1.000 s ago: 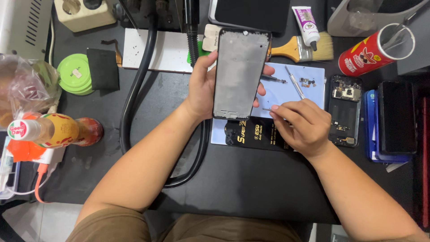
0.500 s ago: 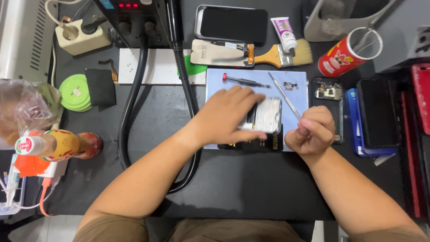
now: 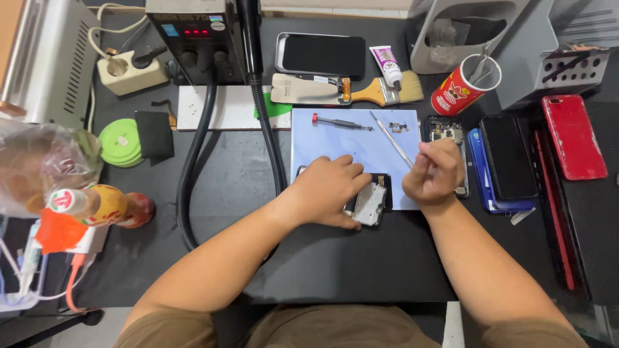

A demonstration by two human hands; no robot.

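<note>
My left hand (image 3: 330,188) lies palm down on a phone display panel (image 3: 370,203) that rests flat across the near edge of a light blue work mat (image 3: 322,138); only the panel's metal-backed end shows past my fingers. My right hand (image 3: 433,173) hovers just right of it with the fingers curled tight. Whether something tiny sits between them I cannot tell. Behind that hand lies an opened phone body (image 3: 445,131). A pair of tweezers (image 3: 391,140) and a red-capped screwdriver (image 3: 342,122) lie on the mat beyond both hands.
A stack of dark phones (image 3: 506,164) and a red phone (image 3: 572,136) lie to the right. A brush (image 3: 380,93), a red can of tools (image 3: 464,87) and a black phone (image 3: 322,55) sit behind. A thick black hose (image 3: 193,167) runs down the left, near green rolls (image 3: 119,143) and a bottle (image 3: 97,206).
My left hand brought the display panel down from upright to flat on the mat and now covers it. My right hand lifted off the mat and closed into a fist.
</note>
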